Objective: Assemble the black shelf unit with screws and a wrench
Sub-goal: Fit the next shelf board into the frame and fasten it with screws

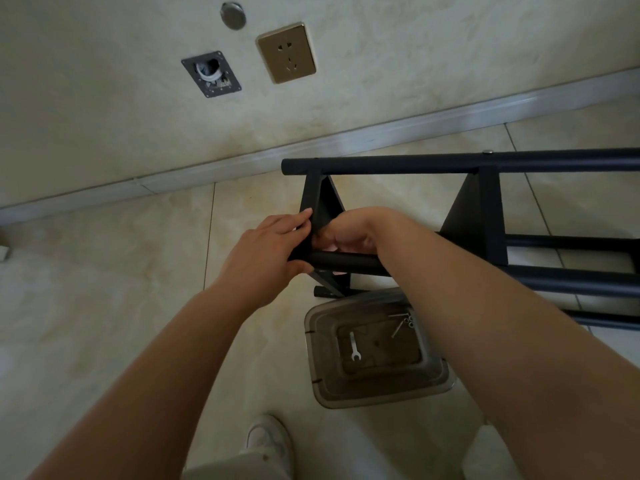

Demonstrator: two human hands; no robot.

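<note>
The black shelf unit (478, 209) lies on its side on the tiled floor, its tubes running off to the right. My left hand (266, 251) grips the end of the near tube (346, 261) and the black end panel beside it. My right hand (349, 230) curls in behind that panel just above the tube; what its fingers hold is hidden. A silver wrench (354, 346) and several screws (403, 323) lie in a clear plastic bin (381, 386) below my hands.
A wall with a gold socket (286, 53) and an open cable box (211, 74) stands behind, with a grey skirting (242, 157) along the floor. My white shoe (268, 441) is at the bottom. A pale object (485, 452) sits bottom right.
</note>
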